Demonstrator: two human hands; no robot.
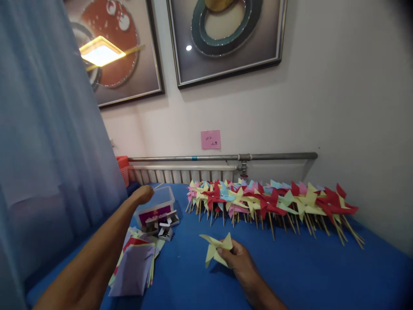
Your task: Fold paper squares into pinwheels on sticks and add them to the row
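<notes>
"Gripping what, was the right hand (241,260)?"

"A pale yellow paper pinwheel (212,250), low in the frame just right of centre. The thumb lay over its middle, pressed toward fingers mostly tucked behind the paper."

"And the left hand (143,195)?"

"It was reached out over the clear plastic container (164,196), left of centre. Its fingers were turned away behind the hand, so I couldn't tell whether they were apart or together, or whether they held anything. A thin stick (158,186) showed just beside it."

"What else was hard to make out?"

"The writing on the pink note (211,139) at mid-frame, and the contents of the small white boxes (165,232) by the container. Both framed pictures (230,71) were cut off by the top edge."

"Anything in the way?"

"The left forearm crossed the lower left, just beside a stack of coloured paper (134,271). A blue curtain (54,150) blocked the far left. Across the right, the pinwheels on sticks (269,201) lay crowded on the blue table (187,282), overlapping one another."
</notes>
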